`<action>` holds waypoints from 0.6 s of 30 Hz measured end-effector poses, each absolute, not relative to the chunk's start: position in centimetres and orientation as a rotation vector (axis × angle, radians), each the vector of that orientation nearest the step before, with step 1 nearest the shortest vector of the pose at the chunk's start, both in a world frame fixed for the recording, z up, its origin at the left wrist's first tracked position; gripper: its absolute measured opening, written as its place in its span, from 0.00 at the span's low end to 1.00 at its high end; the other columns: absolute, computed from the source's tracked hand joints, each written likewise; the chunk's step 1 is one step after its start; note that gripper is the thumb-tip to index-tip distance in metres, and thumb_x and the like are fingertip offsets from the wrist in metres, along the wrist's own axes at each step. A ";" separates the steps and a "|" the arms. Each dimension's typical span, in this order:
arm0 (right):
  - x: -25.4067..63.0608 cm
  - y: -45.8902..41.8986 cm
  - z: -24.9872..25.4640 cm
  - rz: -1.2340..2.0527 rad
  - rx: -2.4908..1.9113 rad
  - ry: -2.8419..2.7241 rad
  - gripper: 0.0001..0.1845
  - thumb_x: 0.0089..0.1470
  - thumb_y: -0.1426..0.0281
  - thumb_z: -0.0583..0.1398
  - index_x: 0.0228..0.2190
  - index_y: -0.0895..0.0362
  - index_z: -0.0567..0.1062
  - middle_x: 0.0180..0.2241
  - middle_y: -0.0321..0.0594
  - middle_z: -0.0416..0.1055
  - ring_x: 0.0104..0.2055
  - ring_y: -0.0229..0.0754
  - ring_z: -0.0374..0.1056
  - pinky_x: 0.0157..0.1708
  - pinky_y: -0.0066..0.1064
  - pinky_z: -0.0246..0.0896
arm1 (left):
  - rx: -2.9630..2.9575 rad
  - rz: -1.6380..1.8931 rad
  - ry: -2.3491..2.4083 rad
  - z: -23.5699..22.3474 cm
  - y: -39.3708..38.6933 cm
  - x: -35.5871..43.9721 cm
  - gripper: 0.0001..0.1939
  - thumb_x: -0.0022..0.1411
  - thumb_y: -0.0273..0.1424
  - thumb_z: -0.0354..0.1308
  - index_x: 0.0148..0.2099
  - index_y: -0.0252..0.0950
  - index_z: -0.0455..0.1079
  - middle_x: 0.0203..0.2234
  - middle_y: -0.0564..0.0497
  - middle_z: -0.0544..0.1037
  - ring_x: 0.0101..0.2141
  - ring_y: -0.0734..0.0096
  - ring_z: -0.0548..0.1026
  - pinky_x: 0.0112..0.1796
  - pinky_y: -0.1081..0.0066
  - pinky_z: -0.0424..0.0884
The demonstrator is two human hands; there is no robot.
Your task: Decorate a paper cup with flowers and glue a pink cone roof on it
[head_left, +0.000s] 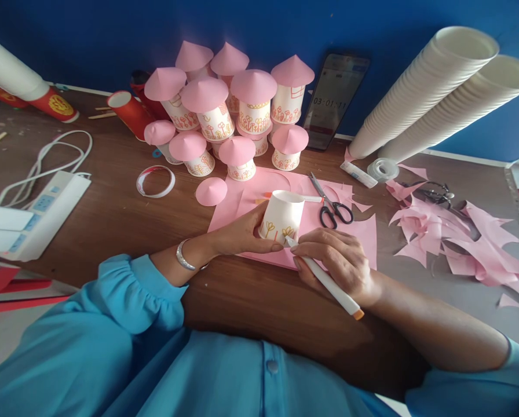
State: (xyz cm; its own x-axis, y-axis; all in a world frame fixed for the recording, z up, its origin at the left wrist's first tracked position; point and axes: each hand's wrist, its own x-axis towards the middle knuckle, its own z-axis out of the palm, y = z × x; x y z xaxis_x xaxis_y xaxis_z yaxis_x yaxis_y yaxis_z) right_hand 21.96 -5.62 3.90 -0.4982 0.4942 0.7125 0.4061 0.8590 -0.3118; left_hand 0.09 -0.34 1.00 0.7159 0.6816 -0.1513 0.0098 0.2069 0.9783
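My left hand (pixel 246 231) is wrapped round a white paper cup (pixel 285 209), held tilted above pink paper. Yellow flower drawings and a few reddish strokes run along the cup's lower side. In my right hand (pixel 335 260) is a white marker (pixel 331 286) with an orange end cap, its tip at the cup's drawn side. Beneath the cup lie sheets of pink paper (pixel 229 214). Black-handled scissors (pixel 329 202) rest on them, beside another marker (pixel 312 199) partly hidden behind the cup. A loose pink paper cone (pixel 211 191) sits to the left.
Several decorated cups with pink cone roofs (pixel 205 95) stand at the back, beside a phone (pixel 337 101) leaning on the blue wall. Tall cup stacks (pixel 424 87), a clear tape roll (pixel 383 169) and pink scraps (pixel 428 226) are right. A power strip (pixel 46 214) and tape ring (pixel 156 181) lie left.
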 end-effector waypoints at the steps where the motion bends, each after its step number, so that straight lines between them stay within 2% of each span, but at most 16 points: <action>1: 22.0 -5.6 3.9 0.128 -0.650 -2.159 0.12 0.56 0.81 0.63 0.41 0.60 0.71 0.29 0.42 0.75 0.30 0.41 0.75 0.28 0.31 0.73 | 1.281 0.515 0.651 1.0 -0.3 0.1 0.33 0.55 0.39 0.72 0.58 0.38 0.63 0.48 0.44 0.75 0.49 0.57 0.75 0.48 0.59 0.73; 13: 22.1 -5.6 4.0 0.128 -0.669 -2.165 0.11 0.57 0.80 0.62 0.42 0.58 0.71 0.28 0.39 0.74 0.29 0.40 0.74 0.27 0.30 0.72 | 1.185 0.522 0.618 0.7 -0.2 -0.3 0.35 0.54 0.38 0.73 0.59 0.38 0.63 0.47 0.45 0.77 0.49 0.57 0.76 0.49 0.58 0.72; 18: 22.3 -5.6 4.1 0.152 -0.601 -2.118 0.11 0.58 0.79 0.61 0.43 0.58 0.70 0.30 0.41 0.74 0.31 0.41 0.74 0.27 0.31 0.74 | 1.128 0.513 0.578 1.3 0.0 -0.2 0.31 0.54 0.37 0.73 0.57 0.36 0.66 0.45 0.45 0.77 0.47 0.58 0.76 0.47 0.60 0.72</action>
